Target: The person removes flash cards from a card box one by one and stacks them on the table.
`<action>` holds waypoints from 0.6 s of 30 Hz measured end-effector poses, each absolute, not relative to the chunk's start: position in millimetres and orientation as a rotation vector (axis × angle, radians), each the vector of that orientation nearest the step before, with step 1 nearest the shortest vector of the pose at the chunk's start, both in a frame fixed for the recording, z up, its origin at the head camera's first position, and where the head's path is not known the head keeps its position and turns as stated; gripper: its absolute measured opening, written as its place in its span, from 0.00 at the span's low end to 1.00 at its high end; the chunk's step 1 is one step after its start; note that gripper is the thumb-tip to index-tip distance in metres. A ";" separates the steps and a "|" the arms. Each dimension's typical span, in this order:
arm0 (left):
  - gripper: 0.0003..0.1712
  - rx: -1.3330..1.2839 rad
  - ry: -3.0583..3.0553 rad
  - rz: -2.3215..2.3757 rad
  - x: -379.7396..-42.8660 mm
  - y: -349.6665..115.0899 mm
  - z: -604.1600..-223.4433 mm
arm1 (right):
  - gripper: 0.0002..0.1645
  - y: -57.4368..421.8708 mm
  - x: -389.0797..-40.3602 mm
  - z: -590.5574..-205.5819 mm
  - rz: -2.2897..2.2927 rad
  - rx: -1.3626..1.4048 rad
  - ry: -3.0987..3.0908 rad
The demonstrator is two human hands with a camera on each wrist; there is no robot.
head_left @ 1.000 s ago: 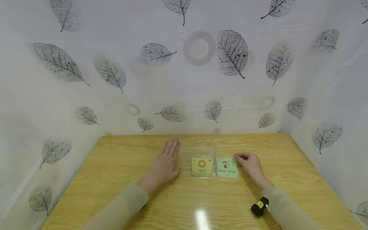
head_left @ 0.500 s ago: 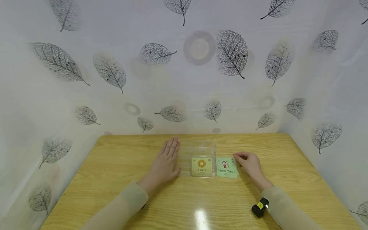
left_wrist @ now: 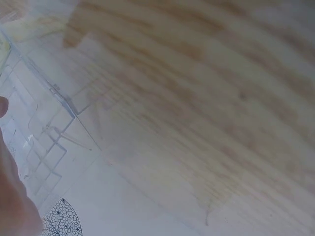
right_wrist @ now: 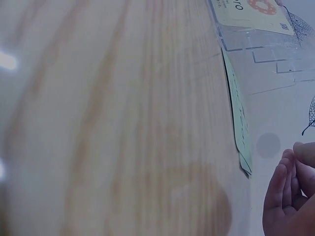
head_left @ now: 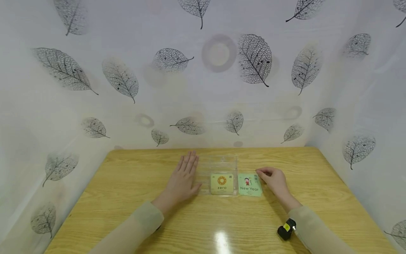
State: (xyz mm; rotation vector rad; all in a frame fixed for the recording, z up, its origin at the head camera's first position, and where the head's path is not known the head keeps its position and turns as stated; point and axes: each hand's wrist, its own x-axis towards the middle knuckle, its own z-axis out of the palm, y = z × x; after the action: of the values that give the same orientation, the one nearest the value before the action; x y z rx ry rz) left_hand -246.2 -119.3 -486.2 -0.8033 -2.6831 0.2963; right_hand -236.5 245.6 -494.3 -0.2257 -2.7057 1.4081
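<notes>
My left hand [head_left: 182,183] lies with fingers straight along the left part of a clear plastic case [head_left: 222,163], covering some of it. In that case sits a yellow card [head_left: 222,188] printed "zero" under an orange ring. To its right, a small stack of green cards [head_left: 249,190] lies on the table, the top one reading "New Year". My right hand [head_left: 276,181] is at the stack's upper right corner, thumb tip against curled fingertips. In the right wrist view these fingertips [right_wrist: 285,164] show nothing between them, with a gap beside the green cards [right_wrist: 238,115].
The wooden table [head_left: 133,180] ends at a white curtain [head_left: 203,91] printed with dark leaves, which also runs along both sides. A black device [head_left: 286,229] with a yellow patch is on the right wrist. Light glares off the table's front middle.
</notes>
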 end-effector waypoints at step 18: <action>0.54 -0.819 -2.701 0.292 -246.5 -119.0 -482.6 | 0.17 231.9 -233.4 -481.6 1.524 -0.171 -2.682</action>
State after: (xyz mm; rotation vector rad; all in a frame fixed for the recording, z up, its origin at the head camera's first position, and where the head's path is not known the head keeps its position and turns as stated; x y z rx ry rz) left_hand -246.5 -119.0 -482.6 -0.8190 -2.7015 0.2921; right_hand -233.4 231.9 -481.6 -0.1708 -2.6820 1.5237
